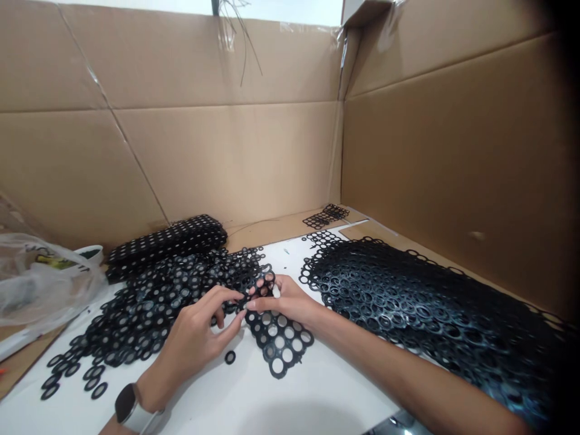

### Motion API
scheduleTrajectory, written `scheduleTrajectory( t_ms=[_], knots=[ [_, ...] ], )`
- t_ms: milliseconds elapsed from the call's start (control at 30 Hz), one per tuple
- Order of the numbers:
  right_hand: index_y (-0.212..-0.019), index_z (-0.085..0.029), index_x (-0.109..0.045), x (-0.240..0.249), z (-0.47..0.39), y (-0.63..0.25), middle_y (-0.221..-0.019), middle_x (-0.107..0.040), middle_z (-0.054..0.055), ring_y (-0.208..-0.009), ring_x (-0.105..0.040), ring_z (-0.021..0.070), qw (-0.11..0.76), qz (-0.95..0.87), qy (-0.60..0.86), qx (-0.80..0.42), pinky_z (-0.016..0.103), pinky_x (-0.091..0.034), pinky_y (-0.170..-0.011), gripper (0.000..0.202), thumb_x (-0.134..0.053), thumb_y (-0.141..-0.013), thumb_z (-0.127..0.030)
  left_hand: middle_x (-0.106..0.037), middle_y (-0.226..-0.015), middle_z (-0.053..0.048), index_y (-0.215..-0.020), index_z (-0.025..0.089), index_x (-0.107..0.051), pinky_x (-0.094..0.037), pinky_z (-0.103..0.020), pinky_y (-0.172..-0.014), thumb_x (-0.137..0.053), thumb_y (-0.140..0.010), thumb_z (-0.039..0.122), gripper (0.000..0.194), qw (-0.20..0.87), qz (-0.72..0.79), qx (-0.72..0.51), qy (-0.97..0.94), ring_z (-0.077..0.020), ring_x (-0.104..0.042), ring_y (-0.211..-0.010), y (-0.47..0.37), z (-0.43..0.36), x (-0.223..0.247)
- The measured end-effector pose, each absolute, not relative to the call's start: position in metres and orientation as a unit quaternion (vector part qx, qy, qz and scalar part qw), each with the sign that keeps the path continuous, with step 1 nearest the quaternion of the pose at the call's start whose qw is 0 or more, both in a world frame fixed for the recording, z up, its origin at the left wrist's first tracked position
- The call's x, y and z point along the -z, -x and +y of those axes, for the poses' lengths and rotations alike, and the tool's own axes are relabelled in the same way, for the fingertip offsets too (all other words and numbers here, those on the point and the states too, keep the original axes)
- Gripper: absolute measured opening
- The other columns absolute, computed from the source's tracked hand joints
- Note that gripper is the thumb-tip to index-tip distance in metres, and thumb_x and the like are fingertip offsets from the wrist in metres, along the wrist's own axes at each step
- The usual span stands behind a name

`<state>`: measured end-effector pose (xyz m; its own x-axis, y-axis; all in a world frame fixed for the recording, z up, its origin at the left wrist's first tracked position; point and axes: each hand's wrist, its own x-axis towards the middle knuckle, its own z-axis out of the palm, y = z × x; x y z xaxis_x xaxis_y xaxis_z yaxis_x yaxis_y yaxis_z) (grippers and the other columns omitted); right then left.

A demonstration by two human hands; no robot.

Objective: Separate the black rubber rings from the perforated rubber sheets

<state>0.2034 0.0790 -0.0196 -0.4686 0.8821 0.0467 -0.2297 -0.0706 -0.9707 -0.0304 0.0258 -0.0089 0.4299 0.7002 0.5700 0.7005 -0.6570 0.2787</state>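
Observation:
My right hand (pixel 287 298) grips the upper end of a black sheet of joined rings (pixel 281 344), which hangs down over the white tabletop. A small white piece shows on one of its fingers. My left hand (pixel 199 320) wears a watch (pixel 128 403) on the wrist. Its thumb and index finger close on a black ring (pixel 242 304) at the left edge of the sheet, partly hidden by the fingertips. One loose black ring (pixel 230 357) lies on the white surface below my hands. Left of them spreads a heap of loose black rings (pixel 149 302).
Behind the heap lies a black perforated roll (pixel 167 244). At right is a large pile of black ring sheets (pixel 408 296); a smaller black mesh piece (pixel 326 215) sits at the back. A clear plastic bag (pixel 45 284) is at left. Cardboard walls (pixel 254 163) enclose the table.

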Motion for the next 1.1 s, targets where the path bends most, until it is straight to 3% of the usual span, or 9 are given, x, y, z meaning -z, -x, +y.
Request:
scheduleTrajectory(
  t_ms=[267, 567, 667, 800, 1100],
  knots=[
    [-0.088, -0.016, -0.077, 0.0205, 0.082, -0.2041, -0.094, -0.075, 0.003, -0.087, -0.068, 0.0169, 0.42, -0.551, 0.299, -0.657, 0.032, -0.055, -0.091, 0.046, -0.103, -0.053, -0.032, -0.068, -0.087, 0.002, -0.121, 0.025, -0.067, -0.046, -0.022, -0.053, -0.067, -0.103, 0.028, 0.019, 0.03, -0.399, 0.353, 0.846, -0.0078, -0.055, -0.055, 0.027, 0.0252, 0.0079],
    [-0.083, -0.016, -0.071, 0.0271, 0.0858, -0.2008, -0.092, -0.075, 0.002, -0.084, -0.067, 0.0159, 0.435, -0.543, 0.297, -0.654, 0.031, -0.055, -0.087, 0.051, -0.104, -0.048, -0.034, -0.077, -0.102, 0.001, -0.119, 0.024, -0.071, -0.047, -0.022, -0.055, -0.067, -0.104, 0.027, 0.016, 0.09, -0.371, 0.348, 0.856, -0.007, -0.063, -0.058, 0.0259, 0.0244, 0.0028],
    [-0.087, -0.017, -0.073, 0.0283, 0.0866, -0.2011, -0.096, -0.075, 0.002, -0.089, -0.068, 0.0163, 0.439, -0.548, 0.29, -0.65, 0.031, -0.055, -0.09, 0.05, -0.104, -0.052, -0.034, -0.079, -0.104, 0.001, -0.118, 0.023, -0.073, -0.049, -0.022, -0.055, -0.067, -0.104, 0.029, 0.016, 0.112, -0.371, 0.351, 0.853, -0.0074, -0.064, -0.057, 0.0262, 0.0253, 0.0019],
    [-0.098, -0.017, -0.078, 0.0281, 0.0861, -0.2024, -0.105, -0.076, 0.004, -0.095, -0.069, 0.0168, 0.422, -0.56, 0.28, -0.656, 0.032, -0.056, -0.093, 0.048, -0.101, -0.06, -0.035, -0.079, -0.106, 0.0, -0.12, 0.023, -0.073, -0.049, -0.022, -0.054, -0.068, -0.104, 0.033, 0.02, 0.101, -0.391, 0.347, 0.847, -0.0075, -0.065, -0.058, 0.0288, 0.0283, 0.0057],
    [-0.104, -0.015, -0.075, 0.0258, 0.0808, -0.2038, -0.098, -0.075, 0.003, -0.09, -0.07, 0.0158, 0.383, -0.538, 0.303, -0.687, 0.029, -0.057, -0.087, 0.057, -0.102, -0.055, -0.028, -0.076, -0.116, 0.0, -0.125, 0.027, -0.071, -0.054, -0.024, -0.063, -0.067, -0.104, 0.039, 0.025, 0.023, -0.422, 0.297, 0.856, -0.0092, -0.069, -0.065, 0.0359, 0.0287, 0.0073]
  ],
)
